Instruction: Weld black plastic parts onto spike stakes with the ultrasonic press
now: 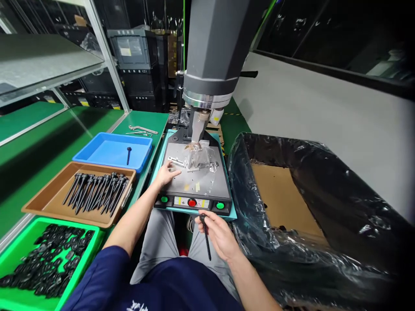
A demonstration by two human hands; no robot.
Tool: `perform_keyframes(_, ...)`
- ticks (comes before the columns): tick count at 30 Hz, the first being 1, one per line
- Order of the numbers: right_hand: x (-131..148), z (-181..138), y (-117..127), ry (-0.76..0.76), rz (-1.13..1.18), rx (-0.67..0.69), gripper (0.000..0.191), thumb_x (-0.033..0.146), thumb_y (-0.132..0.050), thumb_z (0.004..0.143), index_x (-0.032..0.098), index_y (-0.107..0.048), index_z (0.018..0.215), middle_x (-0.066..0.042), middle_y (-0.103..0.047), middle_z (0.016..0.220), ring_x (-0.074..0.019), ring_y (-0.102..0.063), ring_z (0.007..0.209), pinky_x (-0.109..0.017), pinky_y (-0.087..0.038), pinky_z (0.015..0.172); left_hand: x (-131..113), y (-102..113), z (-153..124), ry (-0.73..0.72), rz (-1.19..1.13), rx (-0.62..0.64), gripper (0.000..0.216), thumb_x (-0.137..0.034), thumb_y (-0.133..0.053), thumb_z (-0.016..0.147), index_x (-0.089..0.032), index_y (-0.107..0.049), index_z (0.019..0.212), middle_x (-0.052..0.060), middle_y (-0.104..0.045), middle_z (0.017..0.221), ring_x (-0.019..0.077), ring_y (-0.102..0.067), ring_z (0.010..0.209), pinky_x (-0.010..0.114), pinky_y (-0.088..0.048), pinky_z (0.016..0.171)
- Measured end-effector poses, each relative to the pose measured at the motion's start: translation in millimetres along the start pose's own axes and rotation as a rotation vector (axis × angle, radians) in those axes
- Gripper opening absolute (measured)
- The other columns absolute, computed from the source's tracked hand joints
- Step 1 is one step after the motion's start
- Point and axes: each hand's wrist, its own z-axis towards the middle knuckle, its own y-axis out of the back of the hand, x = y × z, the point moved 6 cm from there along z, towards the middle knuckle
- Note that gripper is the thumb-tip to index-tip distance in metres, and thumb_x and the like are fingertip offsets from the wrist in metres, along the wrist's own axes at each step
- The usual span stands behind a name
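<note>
In my right hand is a long black ribbed rod with a thicker head, pinched near the head and pointing down, in front of the machine's button panel. My left hand lies at the left of the grey machine plate, thumb and fingers apart, with nothing visible in its grasp. Its fingertips are by a slotted metal bar; whether they touch it I cannot tell. A fixture partly wrapped in clear plastic stands below the machine's metal tool.
To the left, a blue tray holds one black rod, a brown tray several rods, and a green tray small black round parts. Wrenches lie behind. A bin lined with black plastic stands right; the machine head hangs overhead.
</note>
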Motion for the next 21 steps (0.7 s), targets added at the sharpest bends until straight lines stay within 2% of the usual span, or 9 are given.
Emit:
perform_keyframes(2,-7.4,3.7,-8.8,-0.008,-0.105,0.055,0.038,0.045,-0.072,0.08,0.018,-0.066,0.105,-0.008,-0.071,0.091,-0.0172,-0.06,0.08,-0.031,-0.044,0.074,-2.4,-10.7,2.1,0.073,-0.089,0.193,0.044,-0.035,-0.085,0.056,-0.012,-0.067,0.09,0.006,-0.068,0.075,0.0189,-0.064,0.069,0.031,-0.048,0.069)
perform_keyframes(4,-20.9,12.2,-20.9,-0.047,-0.191,0.116,0.036,0.045,-0.071,0.08,0.018,-0.066,0.103,-0.008,-0.072,0.09,-0.0169,-0.06,0.077,-0.029,-0.042,0.067,-11.0,-22.0,-6.8,0.125,-0.19,0.347,0.034,-0.038,-0.082,0.061,-0.012,-0.065,0.076,0.002,-0.063,0.059,0.012,-0.055,0.048,0.026,-0.042,0.055)
perform_keyframes(6,-39.9,27.1,-37.9,-0.107,-0.226,0.181,0.037,0.045,-0.071,0.078,0.018,-0.064,0.102,-0.008,-0.072,0.087,-0.0153,-0.058,0.07,-0.025,-0.038,0.057,-27.5,-32.1,-21.1,0.137,-0.373,0.438,0.031,-0.039,-0.08,0.065,-0.014,-0.062,0.072,0.0,-0.062,0.056,0.0083,-0.049,0.042,0.024,-0.041,0.051)
perform_keyframes(8,-56.0,49.7,-57.9,-0.121,-0.244,0.226,0.036,0.043,-0.069,0.076,0.017,-0.063,0.102,-0.007,-0.071,0.084,-0.0138,-0.056,0.063,-0.023,-0.036,0.052,-48.3,-39.3,-35.6,0.126,-0.578,0.457,0.03,-0.037,-0.08,0.067,-0.015,-0.059,0.072,-0.002,-0.061,0.056,0.0069,-0.049,0.042,0.024,-0.044,0.055)
perform_keyframes(10,-58.7,79.6,-74.9,-0.024,-0.303,0.213,0.035,0.041,-0.064,0.078,0.018,-0.063,0.104,-0.004,-0.069,0.079,-0.0129,-0.054,0.058,-0.023,-0.036,0.049,-67.7,-44.1,-48.1,0.127,-0.733,0.439,0.03,-0.033,-0.08,0.068,-0.015,-0.057,0.072,-0.003,-0.059,0.055,0.0065,-0.05,0.043,0.024,-0.047,0.058)
perform_keyframes(12,-42.4,110.7,-83.3,0.178,-0.436,0.122,0.026,0.039,-0.056,0.082,0.017,-0.066,0.092,-0.003,-0.066,0.073,-0.0133,-0.052,0.055,-0.025,-0.039,0.049,-82.5,-47.6,-58.1,0.163,-0.842,0.419,0.03,-0.03,-0.081,0.068,-0.015,-0.056,0.073,-0.004,-0.058,0.055,0.0065,-0.051,0.045,0.024,-0.049,0.059)
perform_keyframes(14,-14.1,136.3,-81.1,0.359,-0.53,-0.02,0.025,0.038,-0.053,0.084,0.017,-0.065,0.084,-0.004,-0.065,0.073,-0.0167,-0.056,0.063,-0.028,-0.045,0.056,-93.0,-49.0,-65.2,0.201,-0.933,0.395,0.03,-0.028,-0.081,0.068,-0.015,-0.055,0.075,-0.004,-0.057,0.056,0.0063,-0.052,0.046,0.023,-0.05,0.058)
perform_keyframes(17,30.8,162.2,-65.1,0.507,-0.553,-0.165,0.028,0.039,-0.05,0.086,0.018,-0.064,0.098,-0.008,-0.067,0.098,-0.0223,-0.06,0.092,-0.033,-0.049,0.079,-102.9,-48.9,-71.4,0.204,-1.022,0.383,0.03,-0.028,-0.081,0.068,-0.015,-0.056,0.076,-0.003,-0.06,0.063,0.0075,-0.056,0.051,0.023,-0.052,0.058)
perform_keyframes(21,79.0,178.5,-34.3,0.667,-0.629,-0.359,0.039,0.041,-0.045,0.089,0.02,-0.058,0.119,-0.011,-0.06,0.119,-0.0246,-0.054,0.113,-0.041,-0.04,0.1,-102.1,-46.6,-72.7,0.185,-1.069,0.342,0.027,-0.028,-0.08,0.069,-0.017,-0.056,0.075,-0.002,-0.061,0.068,0.0074,-0.056,0.053,0.026,-0.055,0.066)
